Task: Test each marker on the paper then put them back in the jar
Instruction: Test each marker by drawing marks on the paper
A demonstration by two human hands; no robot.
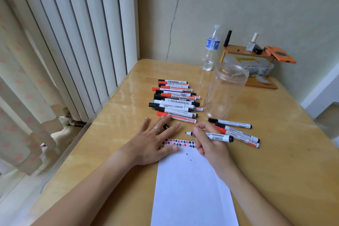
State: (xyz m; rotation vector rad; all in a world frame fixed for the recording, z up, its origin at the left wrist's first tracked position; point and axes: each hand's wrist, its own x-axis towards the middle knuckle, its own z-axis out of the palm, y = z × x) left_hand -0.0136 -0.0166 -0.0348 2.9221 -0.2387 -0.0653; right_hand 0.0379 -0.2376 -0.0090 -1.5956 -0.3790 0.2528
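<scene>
- Marker (212,136) with its cap off, pinched in the curled fingers of the right hand (209,141), tip pointing left just over the top edge of the paper (192,189).
- Left hand (154,141) flat and spread wide, pressing down on the top left corner of the paper, with a small black cap (166,126) tucked between two fingers and a ring on one finger.
- Red and black test marks (180,143) in rows along the top of the paper, plus a few small dots lower down.
- Big pile of markers (176,100) lying side by side on the desk (275,152), past the left hand.
- Three more markers (236,131) lying just right of the right hand.
- Clear jar (226,91) standing upright with no lid, between the pile and the small wooden shelf (245,52).
- Water bottle (211,49) standing near the wall, behind the jar.
</scene>
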